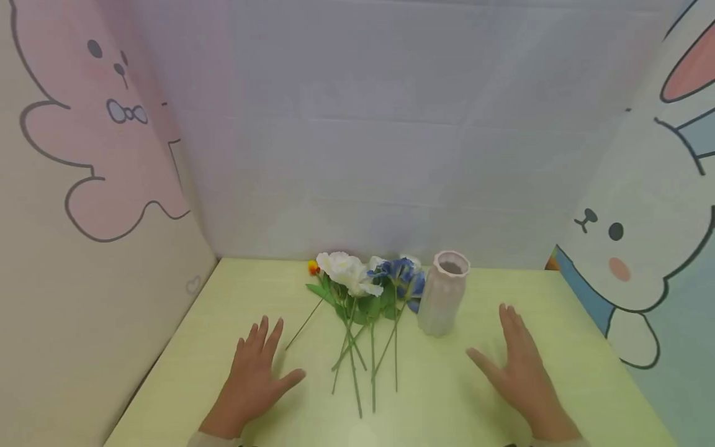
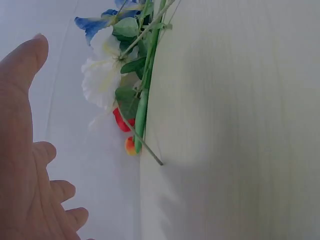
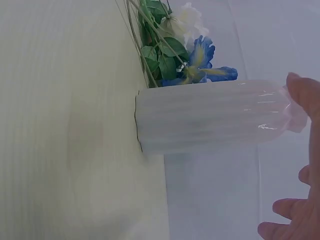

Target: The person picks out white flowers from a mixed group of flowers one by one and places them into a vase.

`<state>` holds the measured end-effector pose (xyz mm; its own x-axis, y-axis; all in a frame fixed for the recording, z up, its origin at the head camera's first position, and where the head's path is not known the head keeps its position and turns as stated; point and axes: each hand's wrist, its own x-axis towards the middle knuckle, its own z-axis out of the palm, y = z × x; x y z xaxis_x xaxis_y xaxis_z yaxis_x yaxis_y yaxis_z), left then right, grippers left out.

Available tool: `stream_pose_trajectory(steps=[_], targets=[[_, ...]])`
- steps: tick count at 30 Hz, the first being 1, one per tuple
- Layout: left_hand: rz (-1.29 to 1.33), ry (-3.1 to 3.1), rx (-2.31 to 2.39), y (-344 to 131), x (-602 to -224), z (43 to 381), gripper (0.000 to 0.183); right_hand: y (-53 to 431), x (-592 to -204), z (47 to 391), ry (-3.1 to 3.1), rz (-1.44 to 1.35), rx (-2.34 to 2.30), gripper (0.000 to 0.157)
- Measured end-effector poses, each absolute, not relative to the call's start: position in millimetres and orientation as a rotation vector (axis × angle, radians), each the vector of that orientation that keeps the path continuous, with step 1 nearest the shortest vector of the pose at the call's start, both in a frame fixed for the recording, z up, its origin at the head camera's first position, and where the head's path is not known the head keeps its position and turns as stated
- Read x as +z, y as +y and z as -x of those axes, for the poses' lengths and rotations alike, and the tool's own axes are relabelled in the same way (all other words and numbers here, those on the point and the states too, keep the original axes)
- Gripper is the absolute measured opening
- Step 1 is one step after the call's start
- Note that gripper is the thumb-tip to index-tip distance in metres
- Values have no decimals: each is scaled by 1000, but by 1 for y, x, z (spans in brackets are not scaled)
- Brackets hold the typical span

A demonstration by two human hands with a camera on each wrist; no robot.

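Note:
A pale pink ribbed vase [image 1: 441, 301] with a scalloped rim stands upright toward the back of the table. Left of it lies a loose pile of artificial flowers: white blooms [image 1: 347, 272], blue irises [image 1: 399, 273] and a small red-and-yellow bud [image 1: 313, 267], their green stems [image 1: 373, 366] pointing toward the front. My left hand [image 1: 254, 372] hovers left of the stems, fingers spread, holding nothing. My right hand [image 1: 522, 372] is held to the right of the vase, thumb apart, touching nothing. The vase [image 3: 210, 117] also fills the middle of the right wrist view.
The pale yellow table [image 1: 223, 323] ends at a white cloth backdrop [image 1: 380, 155]. Side walls bear a pink cartoon animal [image 1: 100, 124] on the left and a white rabbit [image 1: 631, 248] on the right.

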<state>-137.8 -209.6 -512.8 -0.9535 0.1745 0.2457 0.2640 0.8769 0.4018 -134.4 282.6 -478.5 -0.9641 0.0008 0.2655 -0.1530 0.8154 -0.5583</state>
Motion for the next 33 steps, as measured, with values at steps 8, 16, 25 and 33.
stream_pose_trajectory(steps=[8, 16, 25, 33], targets=[[423, -2957, -1058, -192, -504, 166, 91, 264, -487, 163, -2685, -208, 1071, 102], [526, -2934, -1253, -154, -501, 198, 85, 240, -494, 185, -2648, -158, 1167, 107], [367, -2922, -1292, -154, -514, 236, 81, 228, -507, 219, -2532, -223, 1356, 95], [233, -2930, -1251, -149, -518, 268, 69, 220, -512, 232, -2375, -76, 1685, 110]])
